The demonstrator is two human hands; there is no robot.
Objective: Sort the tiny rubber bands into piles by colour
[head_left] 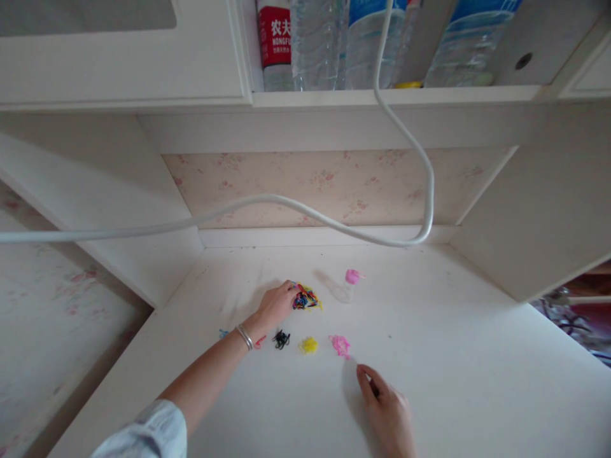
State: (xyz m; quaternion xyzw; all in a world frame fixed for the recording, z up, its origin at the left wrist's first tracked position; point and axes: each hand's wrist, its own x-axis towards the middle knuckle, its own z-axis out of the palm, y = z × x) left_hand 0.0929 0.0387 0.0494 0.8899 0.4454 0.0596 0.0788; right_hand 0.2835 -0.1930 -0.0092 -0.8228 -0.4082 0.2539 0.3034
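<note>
My left hand point(277, 302) reaches to a pile of mixed-colour rubber bands point(308, 297). Its fingers are closed at the pile's left edge, and what they pinch is too small to tell. Nearer to me lie sorted heaps: black bands point(281, 339), yellow bands point(309, 345) and pink bands point(340, 345). Red bands point(259, 342) and blue bands point(223, 333) show in part beside my left forearm. Just below and right of the pink heap, my right hand point(386, 407) hovers with thumb and finger pressed together; anything between them is hidden.
A clear container with a pink lid point(352, 276) stands behind the heaps on the white desktop point(458, 356). A white cable point(286, 201) hangs across the view. Water bottles point(317, 44) fill the shelf above. Side panels point(539, 210) flank the desk.
</note>
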